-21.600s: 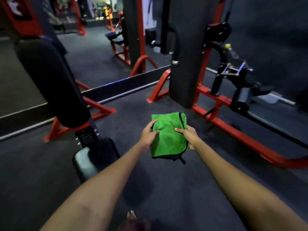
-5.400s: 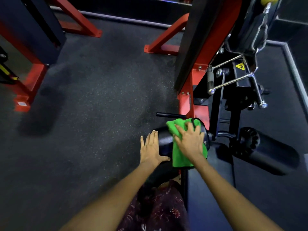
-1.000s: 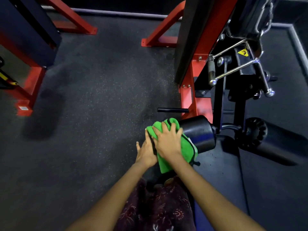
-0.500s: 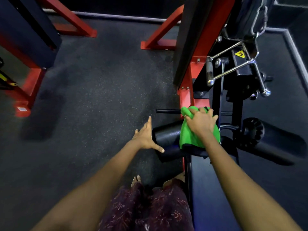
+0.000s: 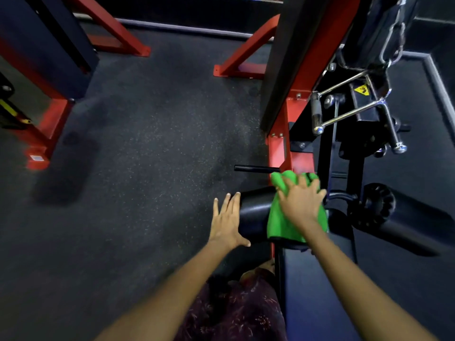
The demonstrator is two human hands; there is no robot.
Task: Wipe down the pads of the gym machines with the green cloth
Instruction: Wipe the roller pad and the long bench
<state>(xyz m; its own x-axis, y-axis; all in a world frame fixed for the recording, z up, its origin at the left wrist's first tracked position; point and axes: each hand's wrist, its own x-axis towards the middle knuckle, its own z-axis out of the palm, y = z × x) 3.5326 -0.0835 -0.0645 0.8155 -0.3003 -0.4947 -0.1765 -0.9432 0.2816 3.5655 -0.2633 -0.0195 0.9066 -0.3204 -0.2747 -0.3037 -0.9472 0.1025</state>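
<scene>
Pressing green cloth [image 5: 283, 219] flat under open right hand [image 5: 300, 205]; roller pad [image 5: 253, 212] runs left-right beneath, bare end w/ open left hand [image 5: 227, 223] bracing.

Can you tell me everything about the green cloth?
The green cloth is bright, soft-looking fabric with a dark edge along its bottom. It lies draped over a black roller pad, bunched at the top and hanging down the front. The right hand presses flat on it with spread fingers. The left hand rests on the pad beside it, not touching the cloth.
</scene>
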